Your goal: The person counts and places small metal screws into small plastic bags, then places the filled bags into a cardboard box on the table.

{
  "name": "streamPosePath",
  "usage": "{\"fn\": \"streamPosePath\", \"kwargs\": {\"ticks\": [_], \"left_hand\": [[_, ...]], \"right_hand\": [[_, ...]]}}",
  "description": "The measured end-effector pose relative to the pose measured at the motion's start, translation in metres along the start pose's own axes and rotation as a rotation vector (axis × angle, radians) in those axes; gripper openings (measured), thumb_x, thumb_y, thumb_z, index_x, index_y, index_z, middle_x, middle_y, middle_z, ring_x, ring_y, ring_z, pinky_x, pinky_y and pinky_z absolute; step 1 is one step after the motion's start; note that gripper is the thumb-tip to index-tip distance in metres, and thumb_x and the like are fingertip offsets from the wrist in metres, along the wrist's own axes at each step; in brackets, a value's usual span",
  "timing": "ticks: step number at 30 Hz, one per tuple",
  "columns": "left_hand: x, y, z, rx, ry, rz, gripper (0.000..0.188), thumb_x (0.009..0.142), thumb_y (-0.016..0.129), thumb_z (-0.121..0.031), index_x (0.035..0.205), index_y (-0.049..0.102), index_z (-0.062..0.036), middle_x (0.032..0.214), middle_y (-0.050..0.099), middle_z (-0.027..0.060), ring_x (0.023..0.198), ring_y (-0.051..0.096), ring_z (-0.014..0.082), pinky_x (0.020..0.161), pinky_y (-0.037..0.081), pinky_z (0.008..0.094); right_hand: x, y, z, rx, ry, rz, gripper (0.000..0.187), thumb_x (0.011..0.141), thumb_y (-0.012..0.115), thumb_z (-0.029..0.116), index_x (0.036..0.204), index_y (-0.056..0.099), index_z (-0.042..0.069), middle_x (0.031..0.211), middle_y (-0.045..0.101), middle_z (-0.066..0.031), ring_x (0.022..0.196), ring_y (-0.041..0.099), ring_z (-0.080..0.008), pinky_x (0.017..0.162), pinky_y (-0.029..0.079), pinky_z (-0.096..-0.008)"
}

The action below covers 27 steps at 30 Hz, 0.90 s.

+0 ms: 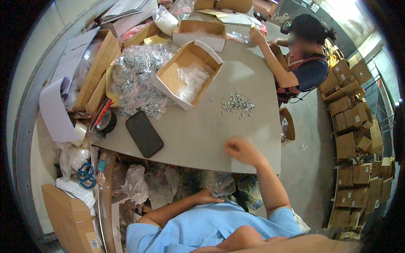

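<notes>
Over the front right of the table, my right hand (245,152) hangs with its fingers curled in, slightly blurred by motion. Whatever may lie inside those fingers is hidden. Beyond it, a loose pile of small silver screws (239,103) is spread on the grey tabletop (194,130). Low in front of my body, below the table's front edge, my left hand (206,196) is closed at the lower side of a clear plastic bag (221,186). Its fingertips are partly hidden.
An open carton (173,78) with clear bags stands beside a heap of bagged screws (137,80). A black phone-like slab (144,134) lies near the front edge. Blue-handled scissors (87,176) are at left. Another person (306,67) works at the far right, before stacked cartons (352,114).
</notes>
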State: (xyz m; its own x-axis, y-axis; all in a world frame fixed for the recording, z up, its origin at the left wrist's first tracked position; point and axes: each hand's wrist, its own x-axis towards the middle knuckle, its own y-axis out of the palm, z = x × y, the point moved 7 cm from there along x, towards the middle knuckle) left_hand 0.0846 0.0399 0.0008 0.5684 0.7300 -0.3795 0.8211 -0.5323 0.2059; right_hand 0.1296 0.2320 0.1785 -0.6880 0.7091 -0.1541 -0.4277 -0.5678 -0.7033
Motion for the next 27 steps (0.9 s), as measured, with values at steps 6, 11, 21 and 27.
{"fn": "streamPosePath", "kwargs": {"ticks": [6, 11, 21, 27], "left_hand": [[-0.011, -0.002, -0.021, -0.043, -0.098, -0.022, 0.054, 0.077, 0.075, -0.035, 0.119, 0.059, -0.0035, 0.115, 0.062, 0.0113, 0.109, 0.055, 0.0232, 0.097, 0.041, 0.036], [-0.008, -0.001, -0.026, -0.03, 0.135, -0.019, 0.049, 0.08, 0.074, -0.03, 0.118, 0.059, -0.0041, 0.114, 0.062, 0.0072, 0.105, 0.053, 0.0176, 0.093, 0.042, 0.0331], [-0.017, -0.001, -0.043, -0.011, -0.049, -0.029, 0.041, 0.079, 0.076, -0.029, 0.11, 0.062, -0.0059, 0.107, 0.062, 0.0061, 0.099, 0.053, 0.016, 0.088, 0.042, 0.033], [-0.016, -0.001, -0.036, -0.113, -0.011, -0.075, 0.041, 0.078, 0.076, -0.031, 0.105, 0.063, -0.0044, 0.102, 0.062, 0.0074, 0.099, 0.054, 0.0176, 0.086, 0.043, 0.0336]], "right_hand": [[0.078, -0.062, -0.065, -0.459, 0.045, -0.629, 0.04, 0.087, 0.056, 0.024, 0.124, 0.052, 0.011, 0.133, 0.042, -0.0226, 0.123, 0.037, -0.0432, 0.098, 0.038, -0.0486], [0.099, -0.082, -0.095, -0.535, 0.245, -0.734, 0.048, 0.087, 0.056, 0.037, 0.128, 0.051, 0.012, 0.135, 0.042, -0.0219, 0.123, 0.037, -0.0423, 0.1, 0.036, -0.0496], [0.127, -0.072, -0.059, -0.435, 0.034, -0.621, 0.036, 0.082, 0.062, 0.033, 0.109, 0.06, 0.009, 0.111, 0.056, -0.0186, 0.11, 0.049, -0.0379, 0.091, 0.042, -0.0465], [0.137, -0.074, -0.065, -0.465, -0.006, -0.637, 0.02, 0.08, 0.063, 0.026, 0.087, 0.059, 0.007, 0.091, 0.06, -0.0151, 0.081, 0.059, -0.0353, 0.071, 0.048, -0.0455]]}}
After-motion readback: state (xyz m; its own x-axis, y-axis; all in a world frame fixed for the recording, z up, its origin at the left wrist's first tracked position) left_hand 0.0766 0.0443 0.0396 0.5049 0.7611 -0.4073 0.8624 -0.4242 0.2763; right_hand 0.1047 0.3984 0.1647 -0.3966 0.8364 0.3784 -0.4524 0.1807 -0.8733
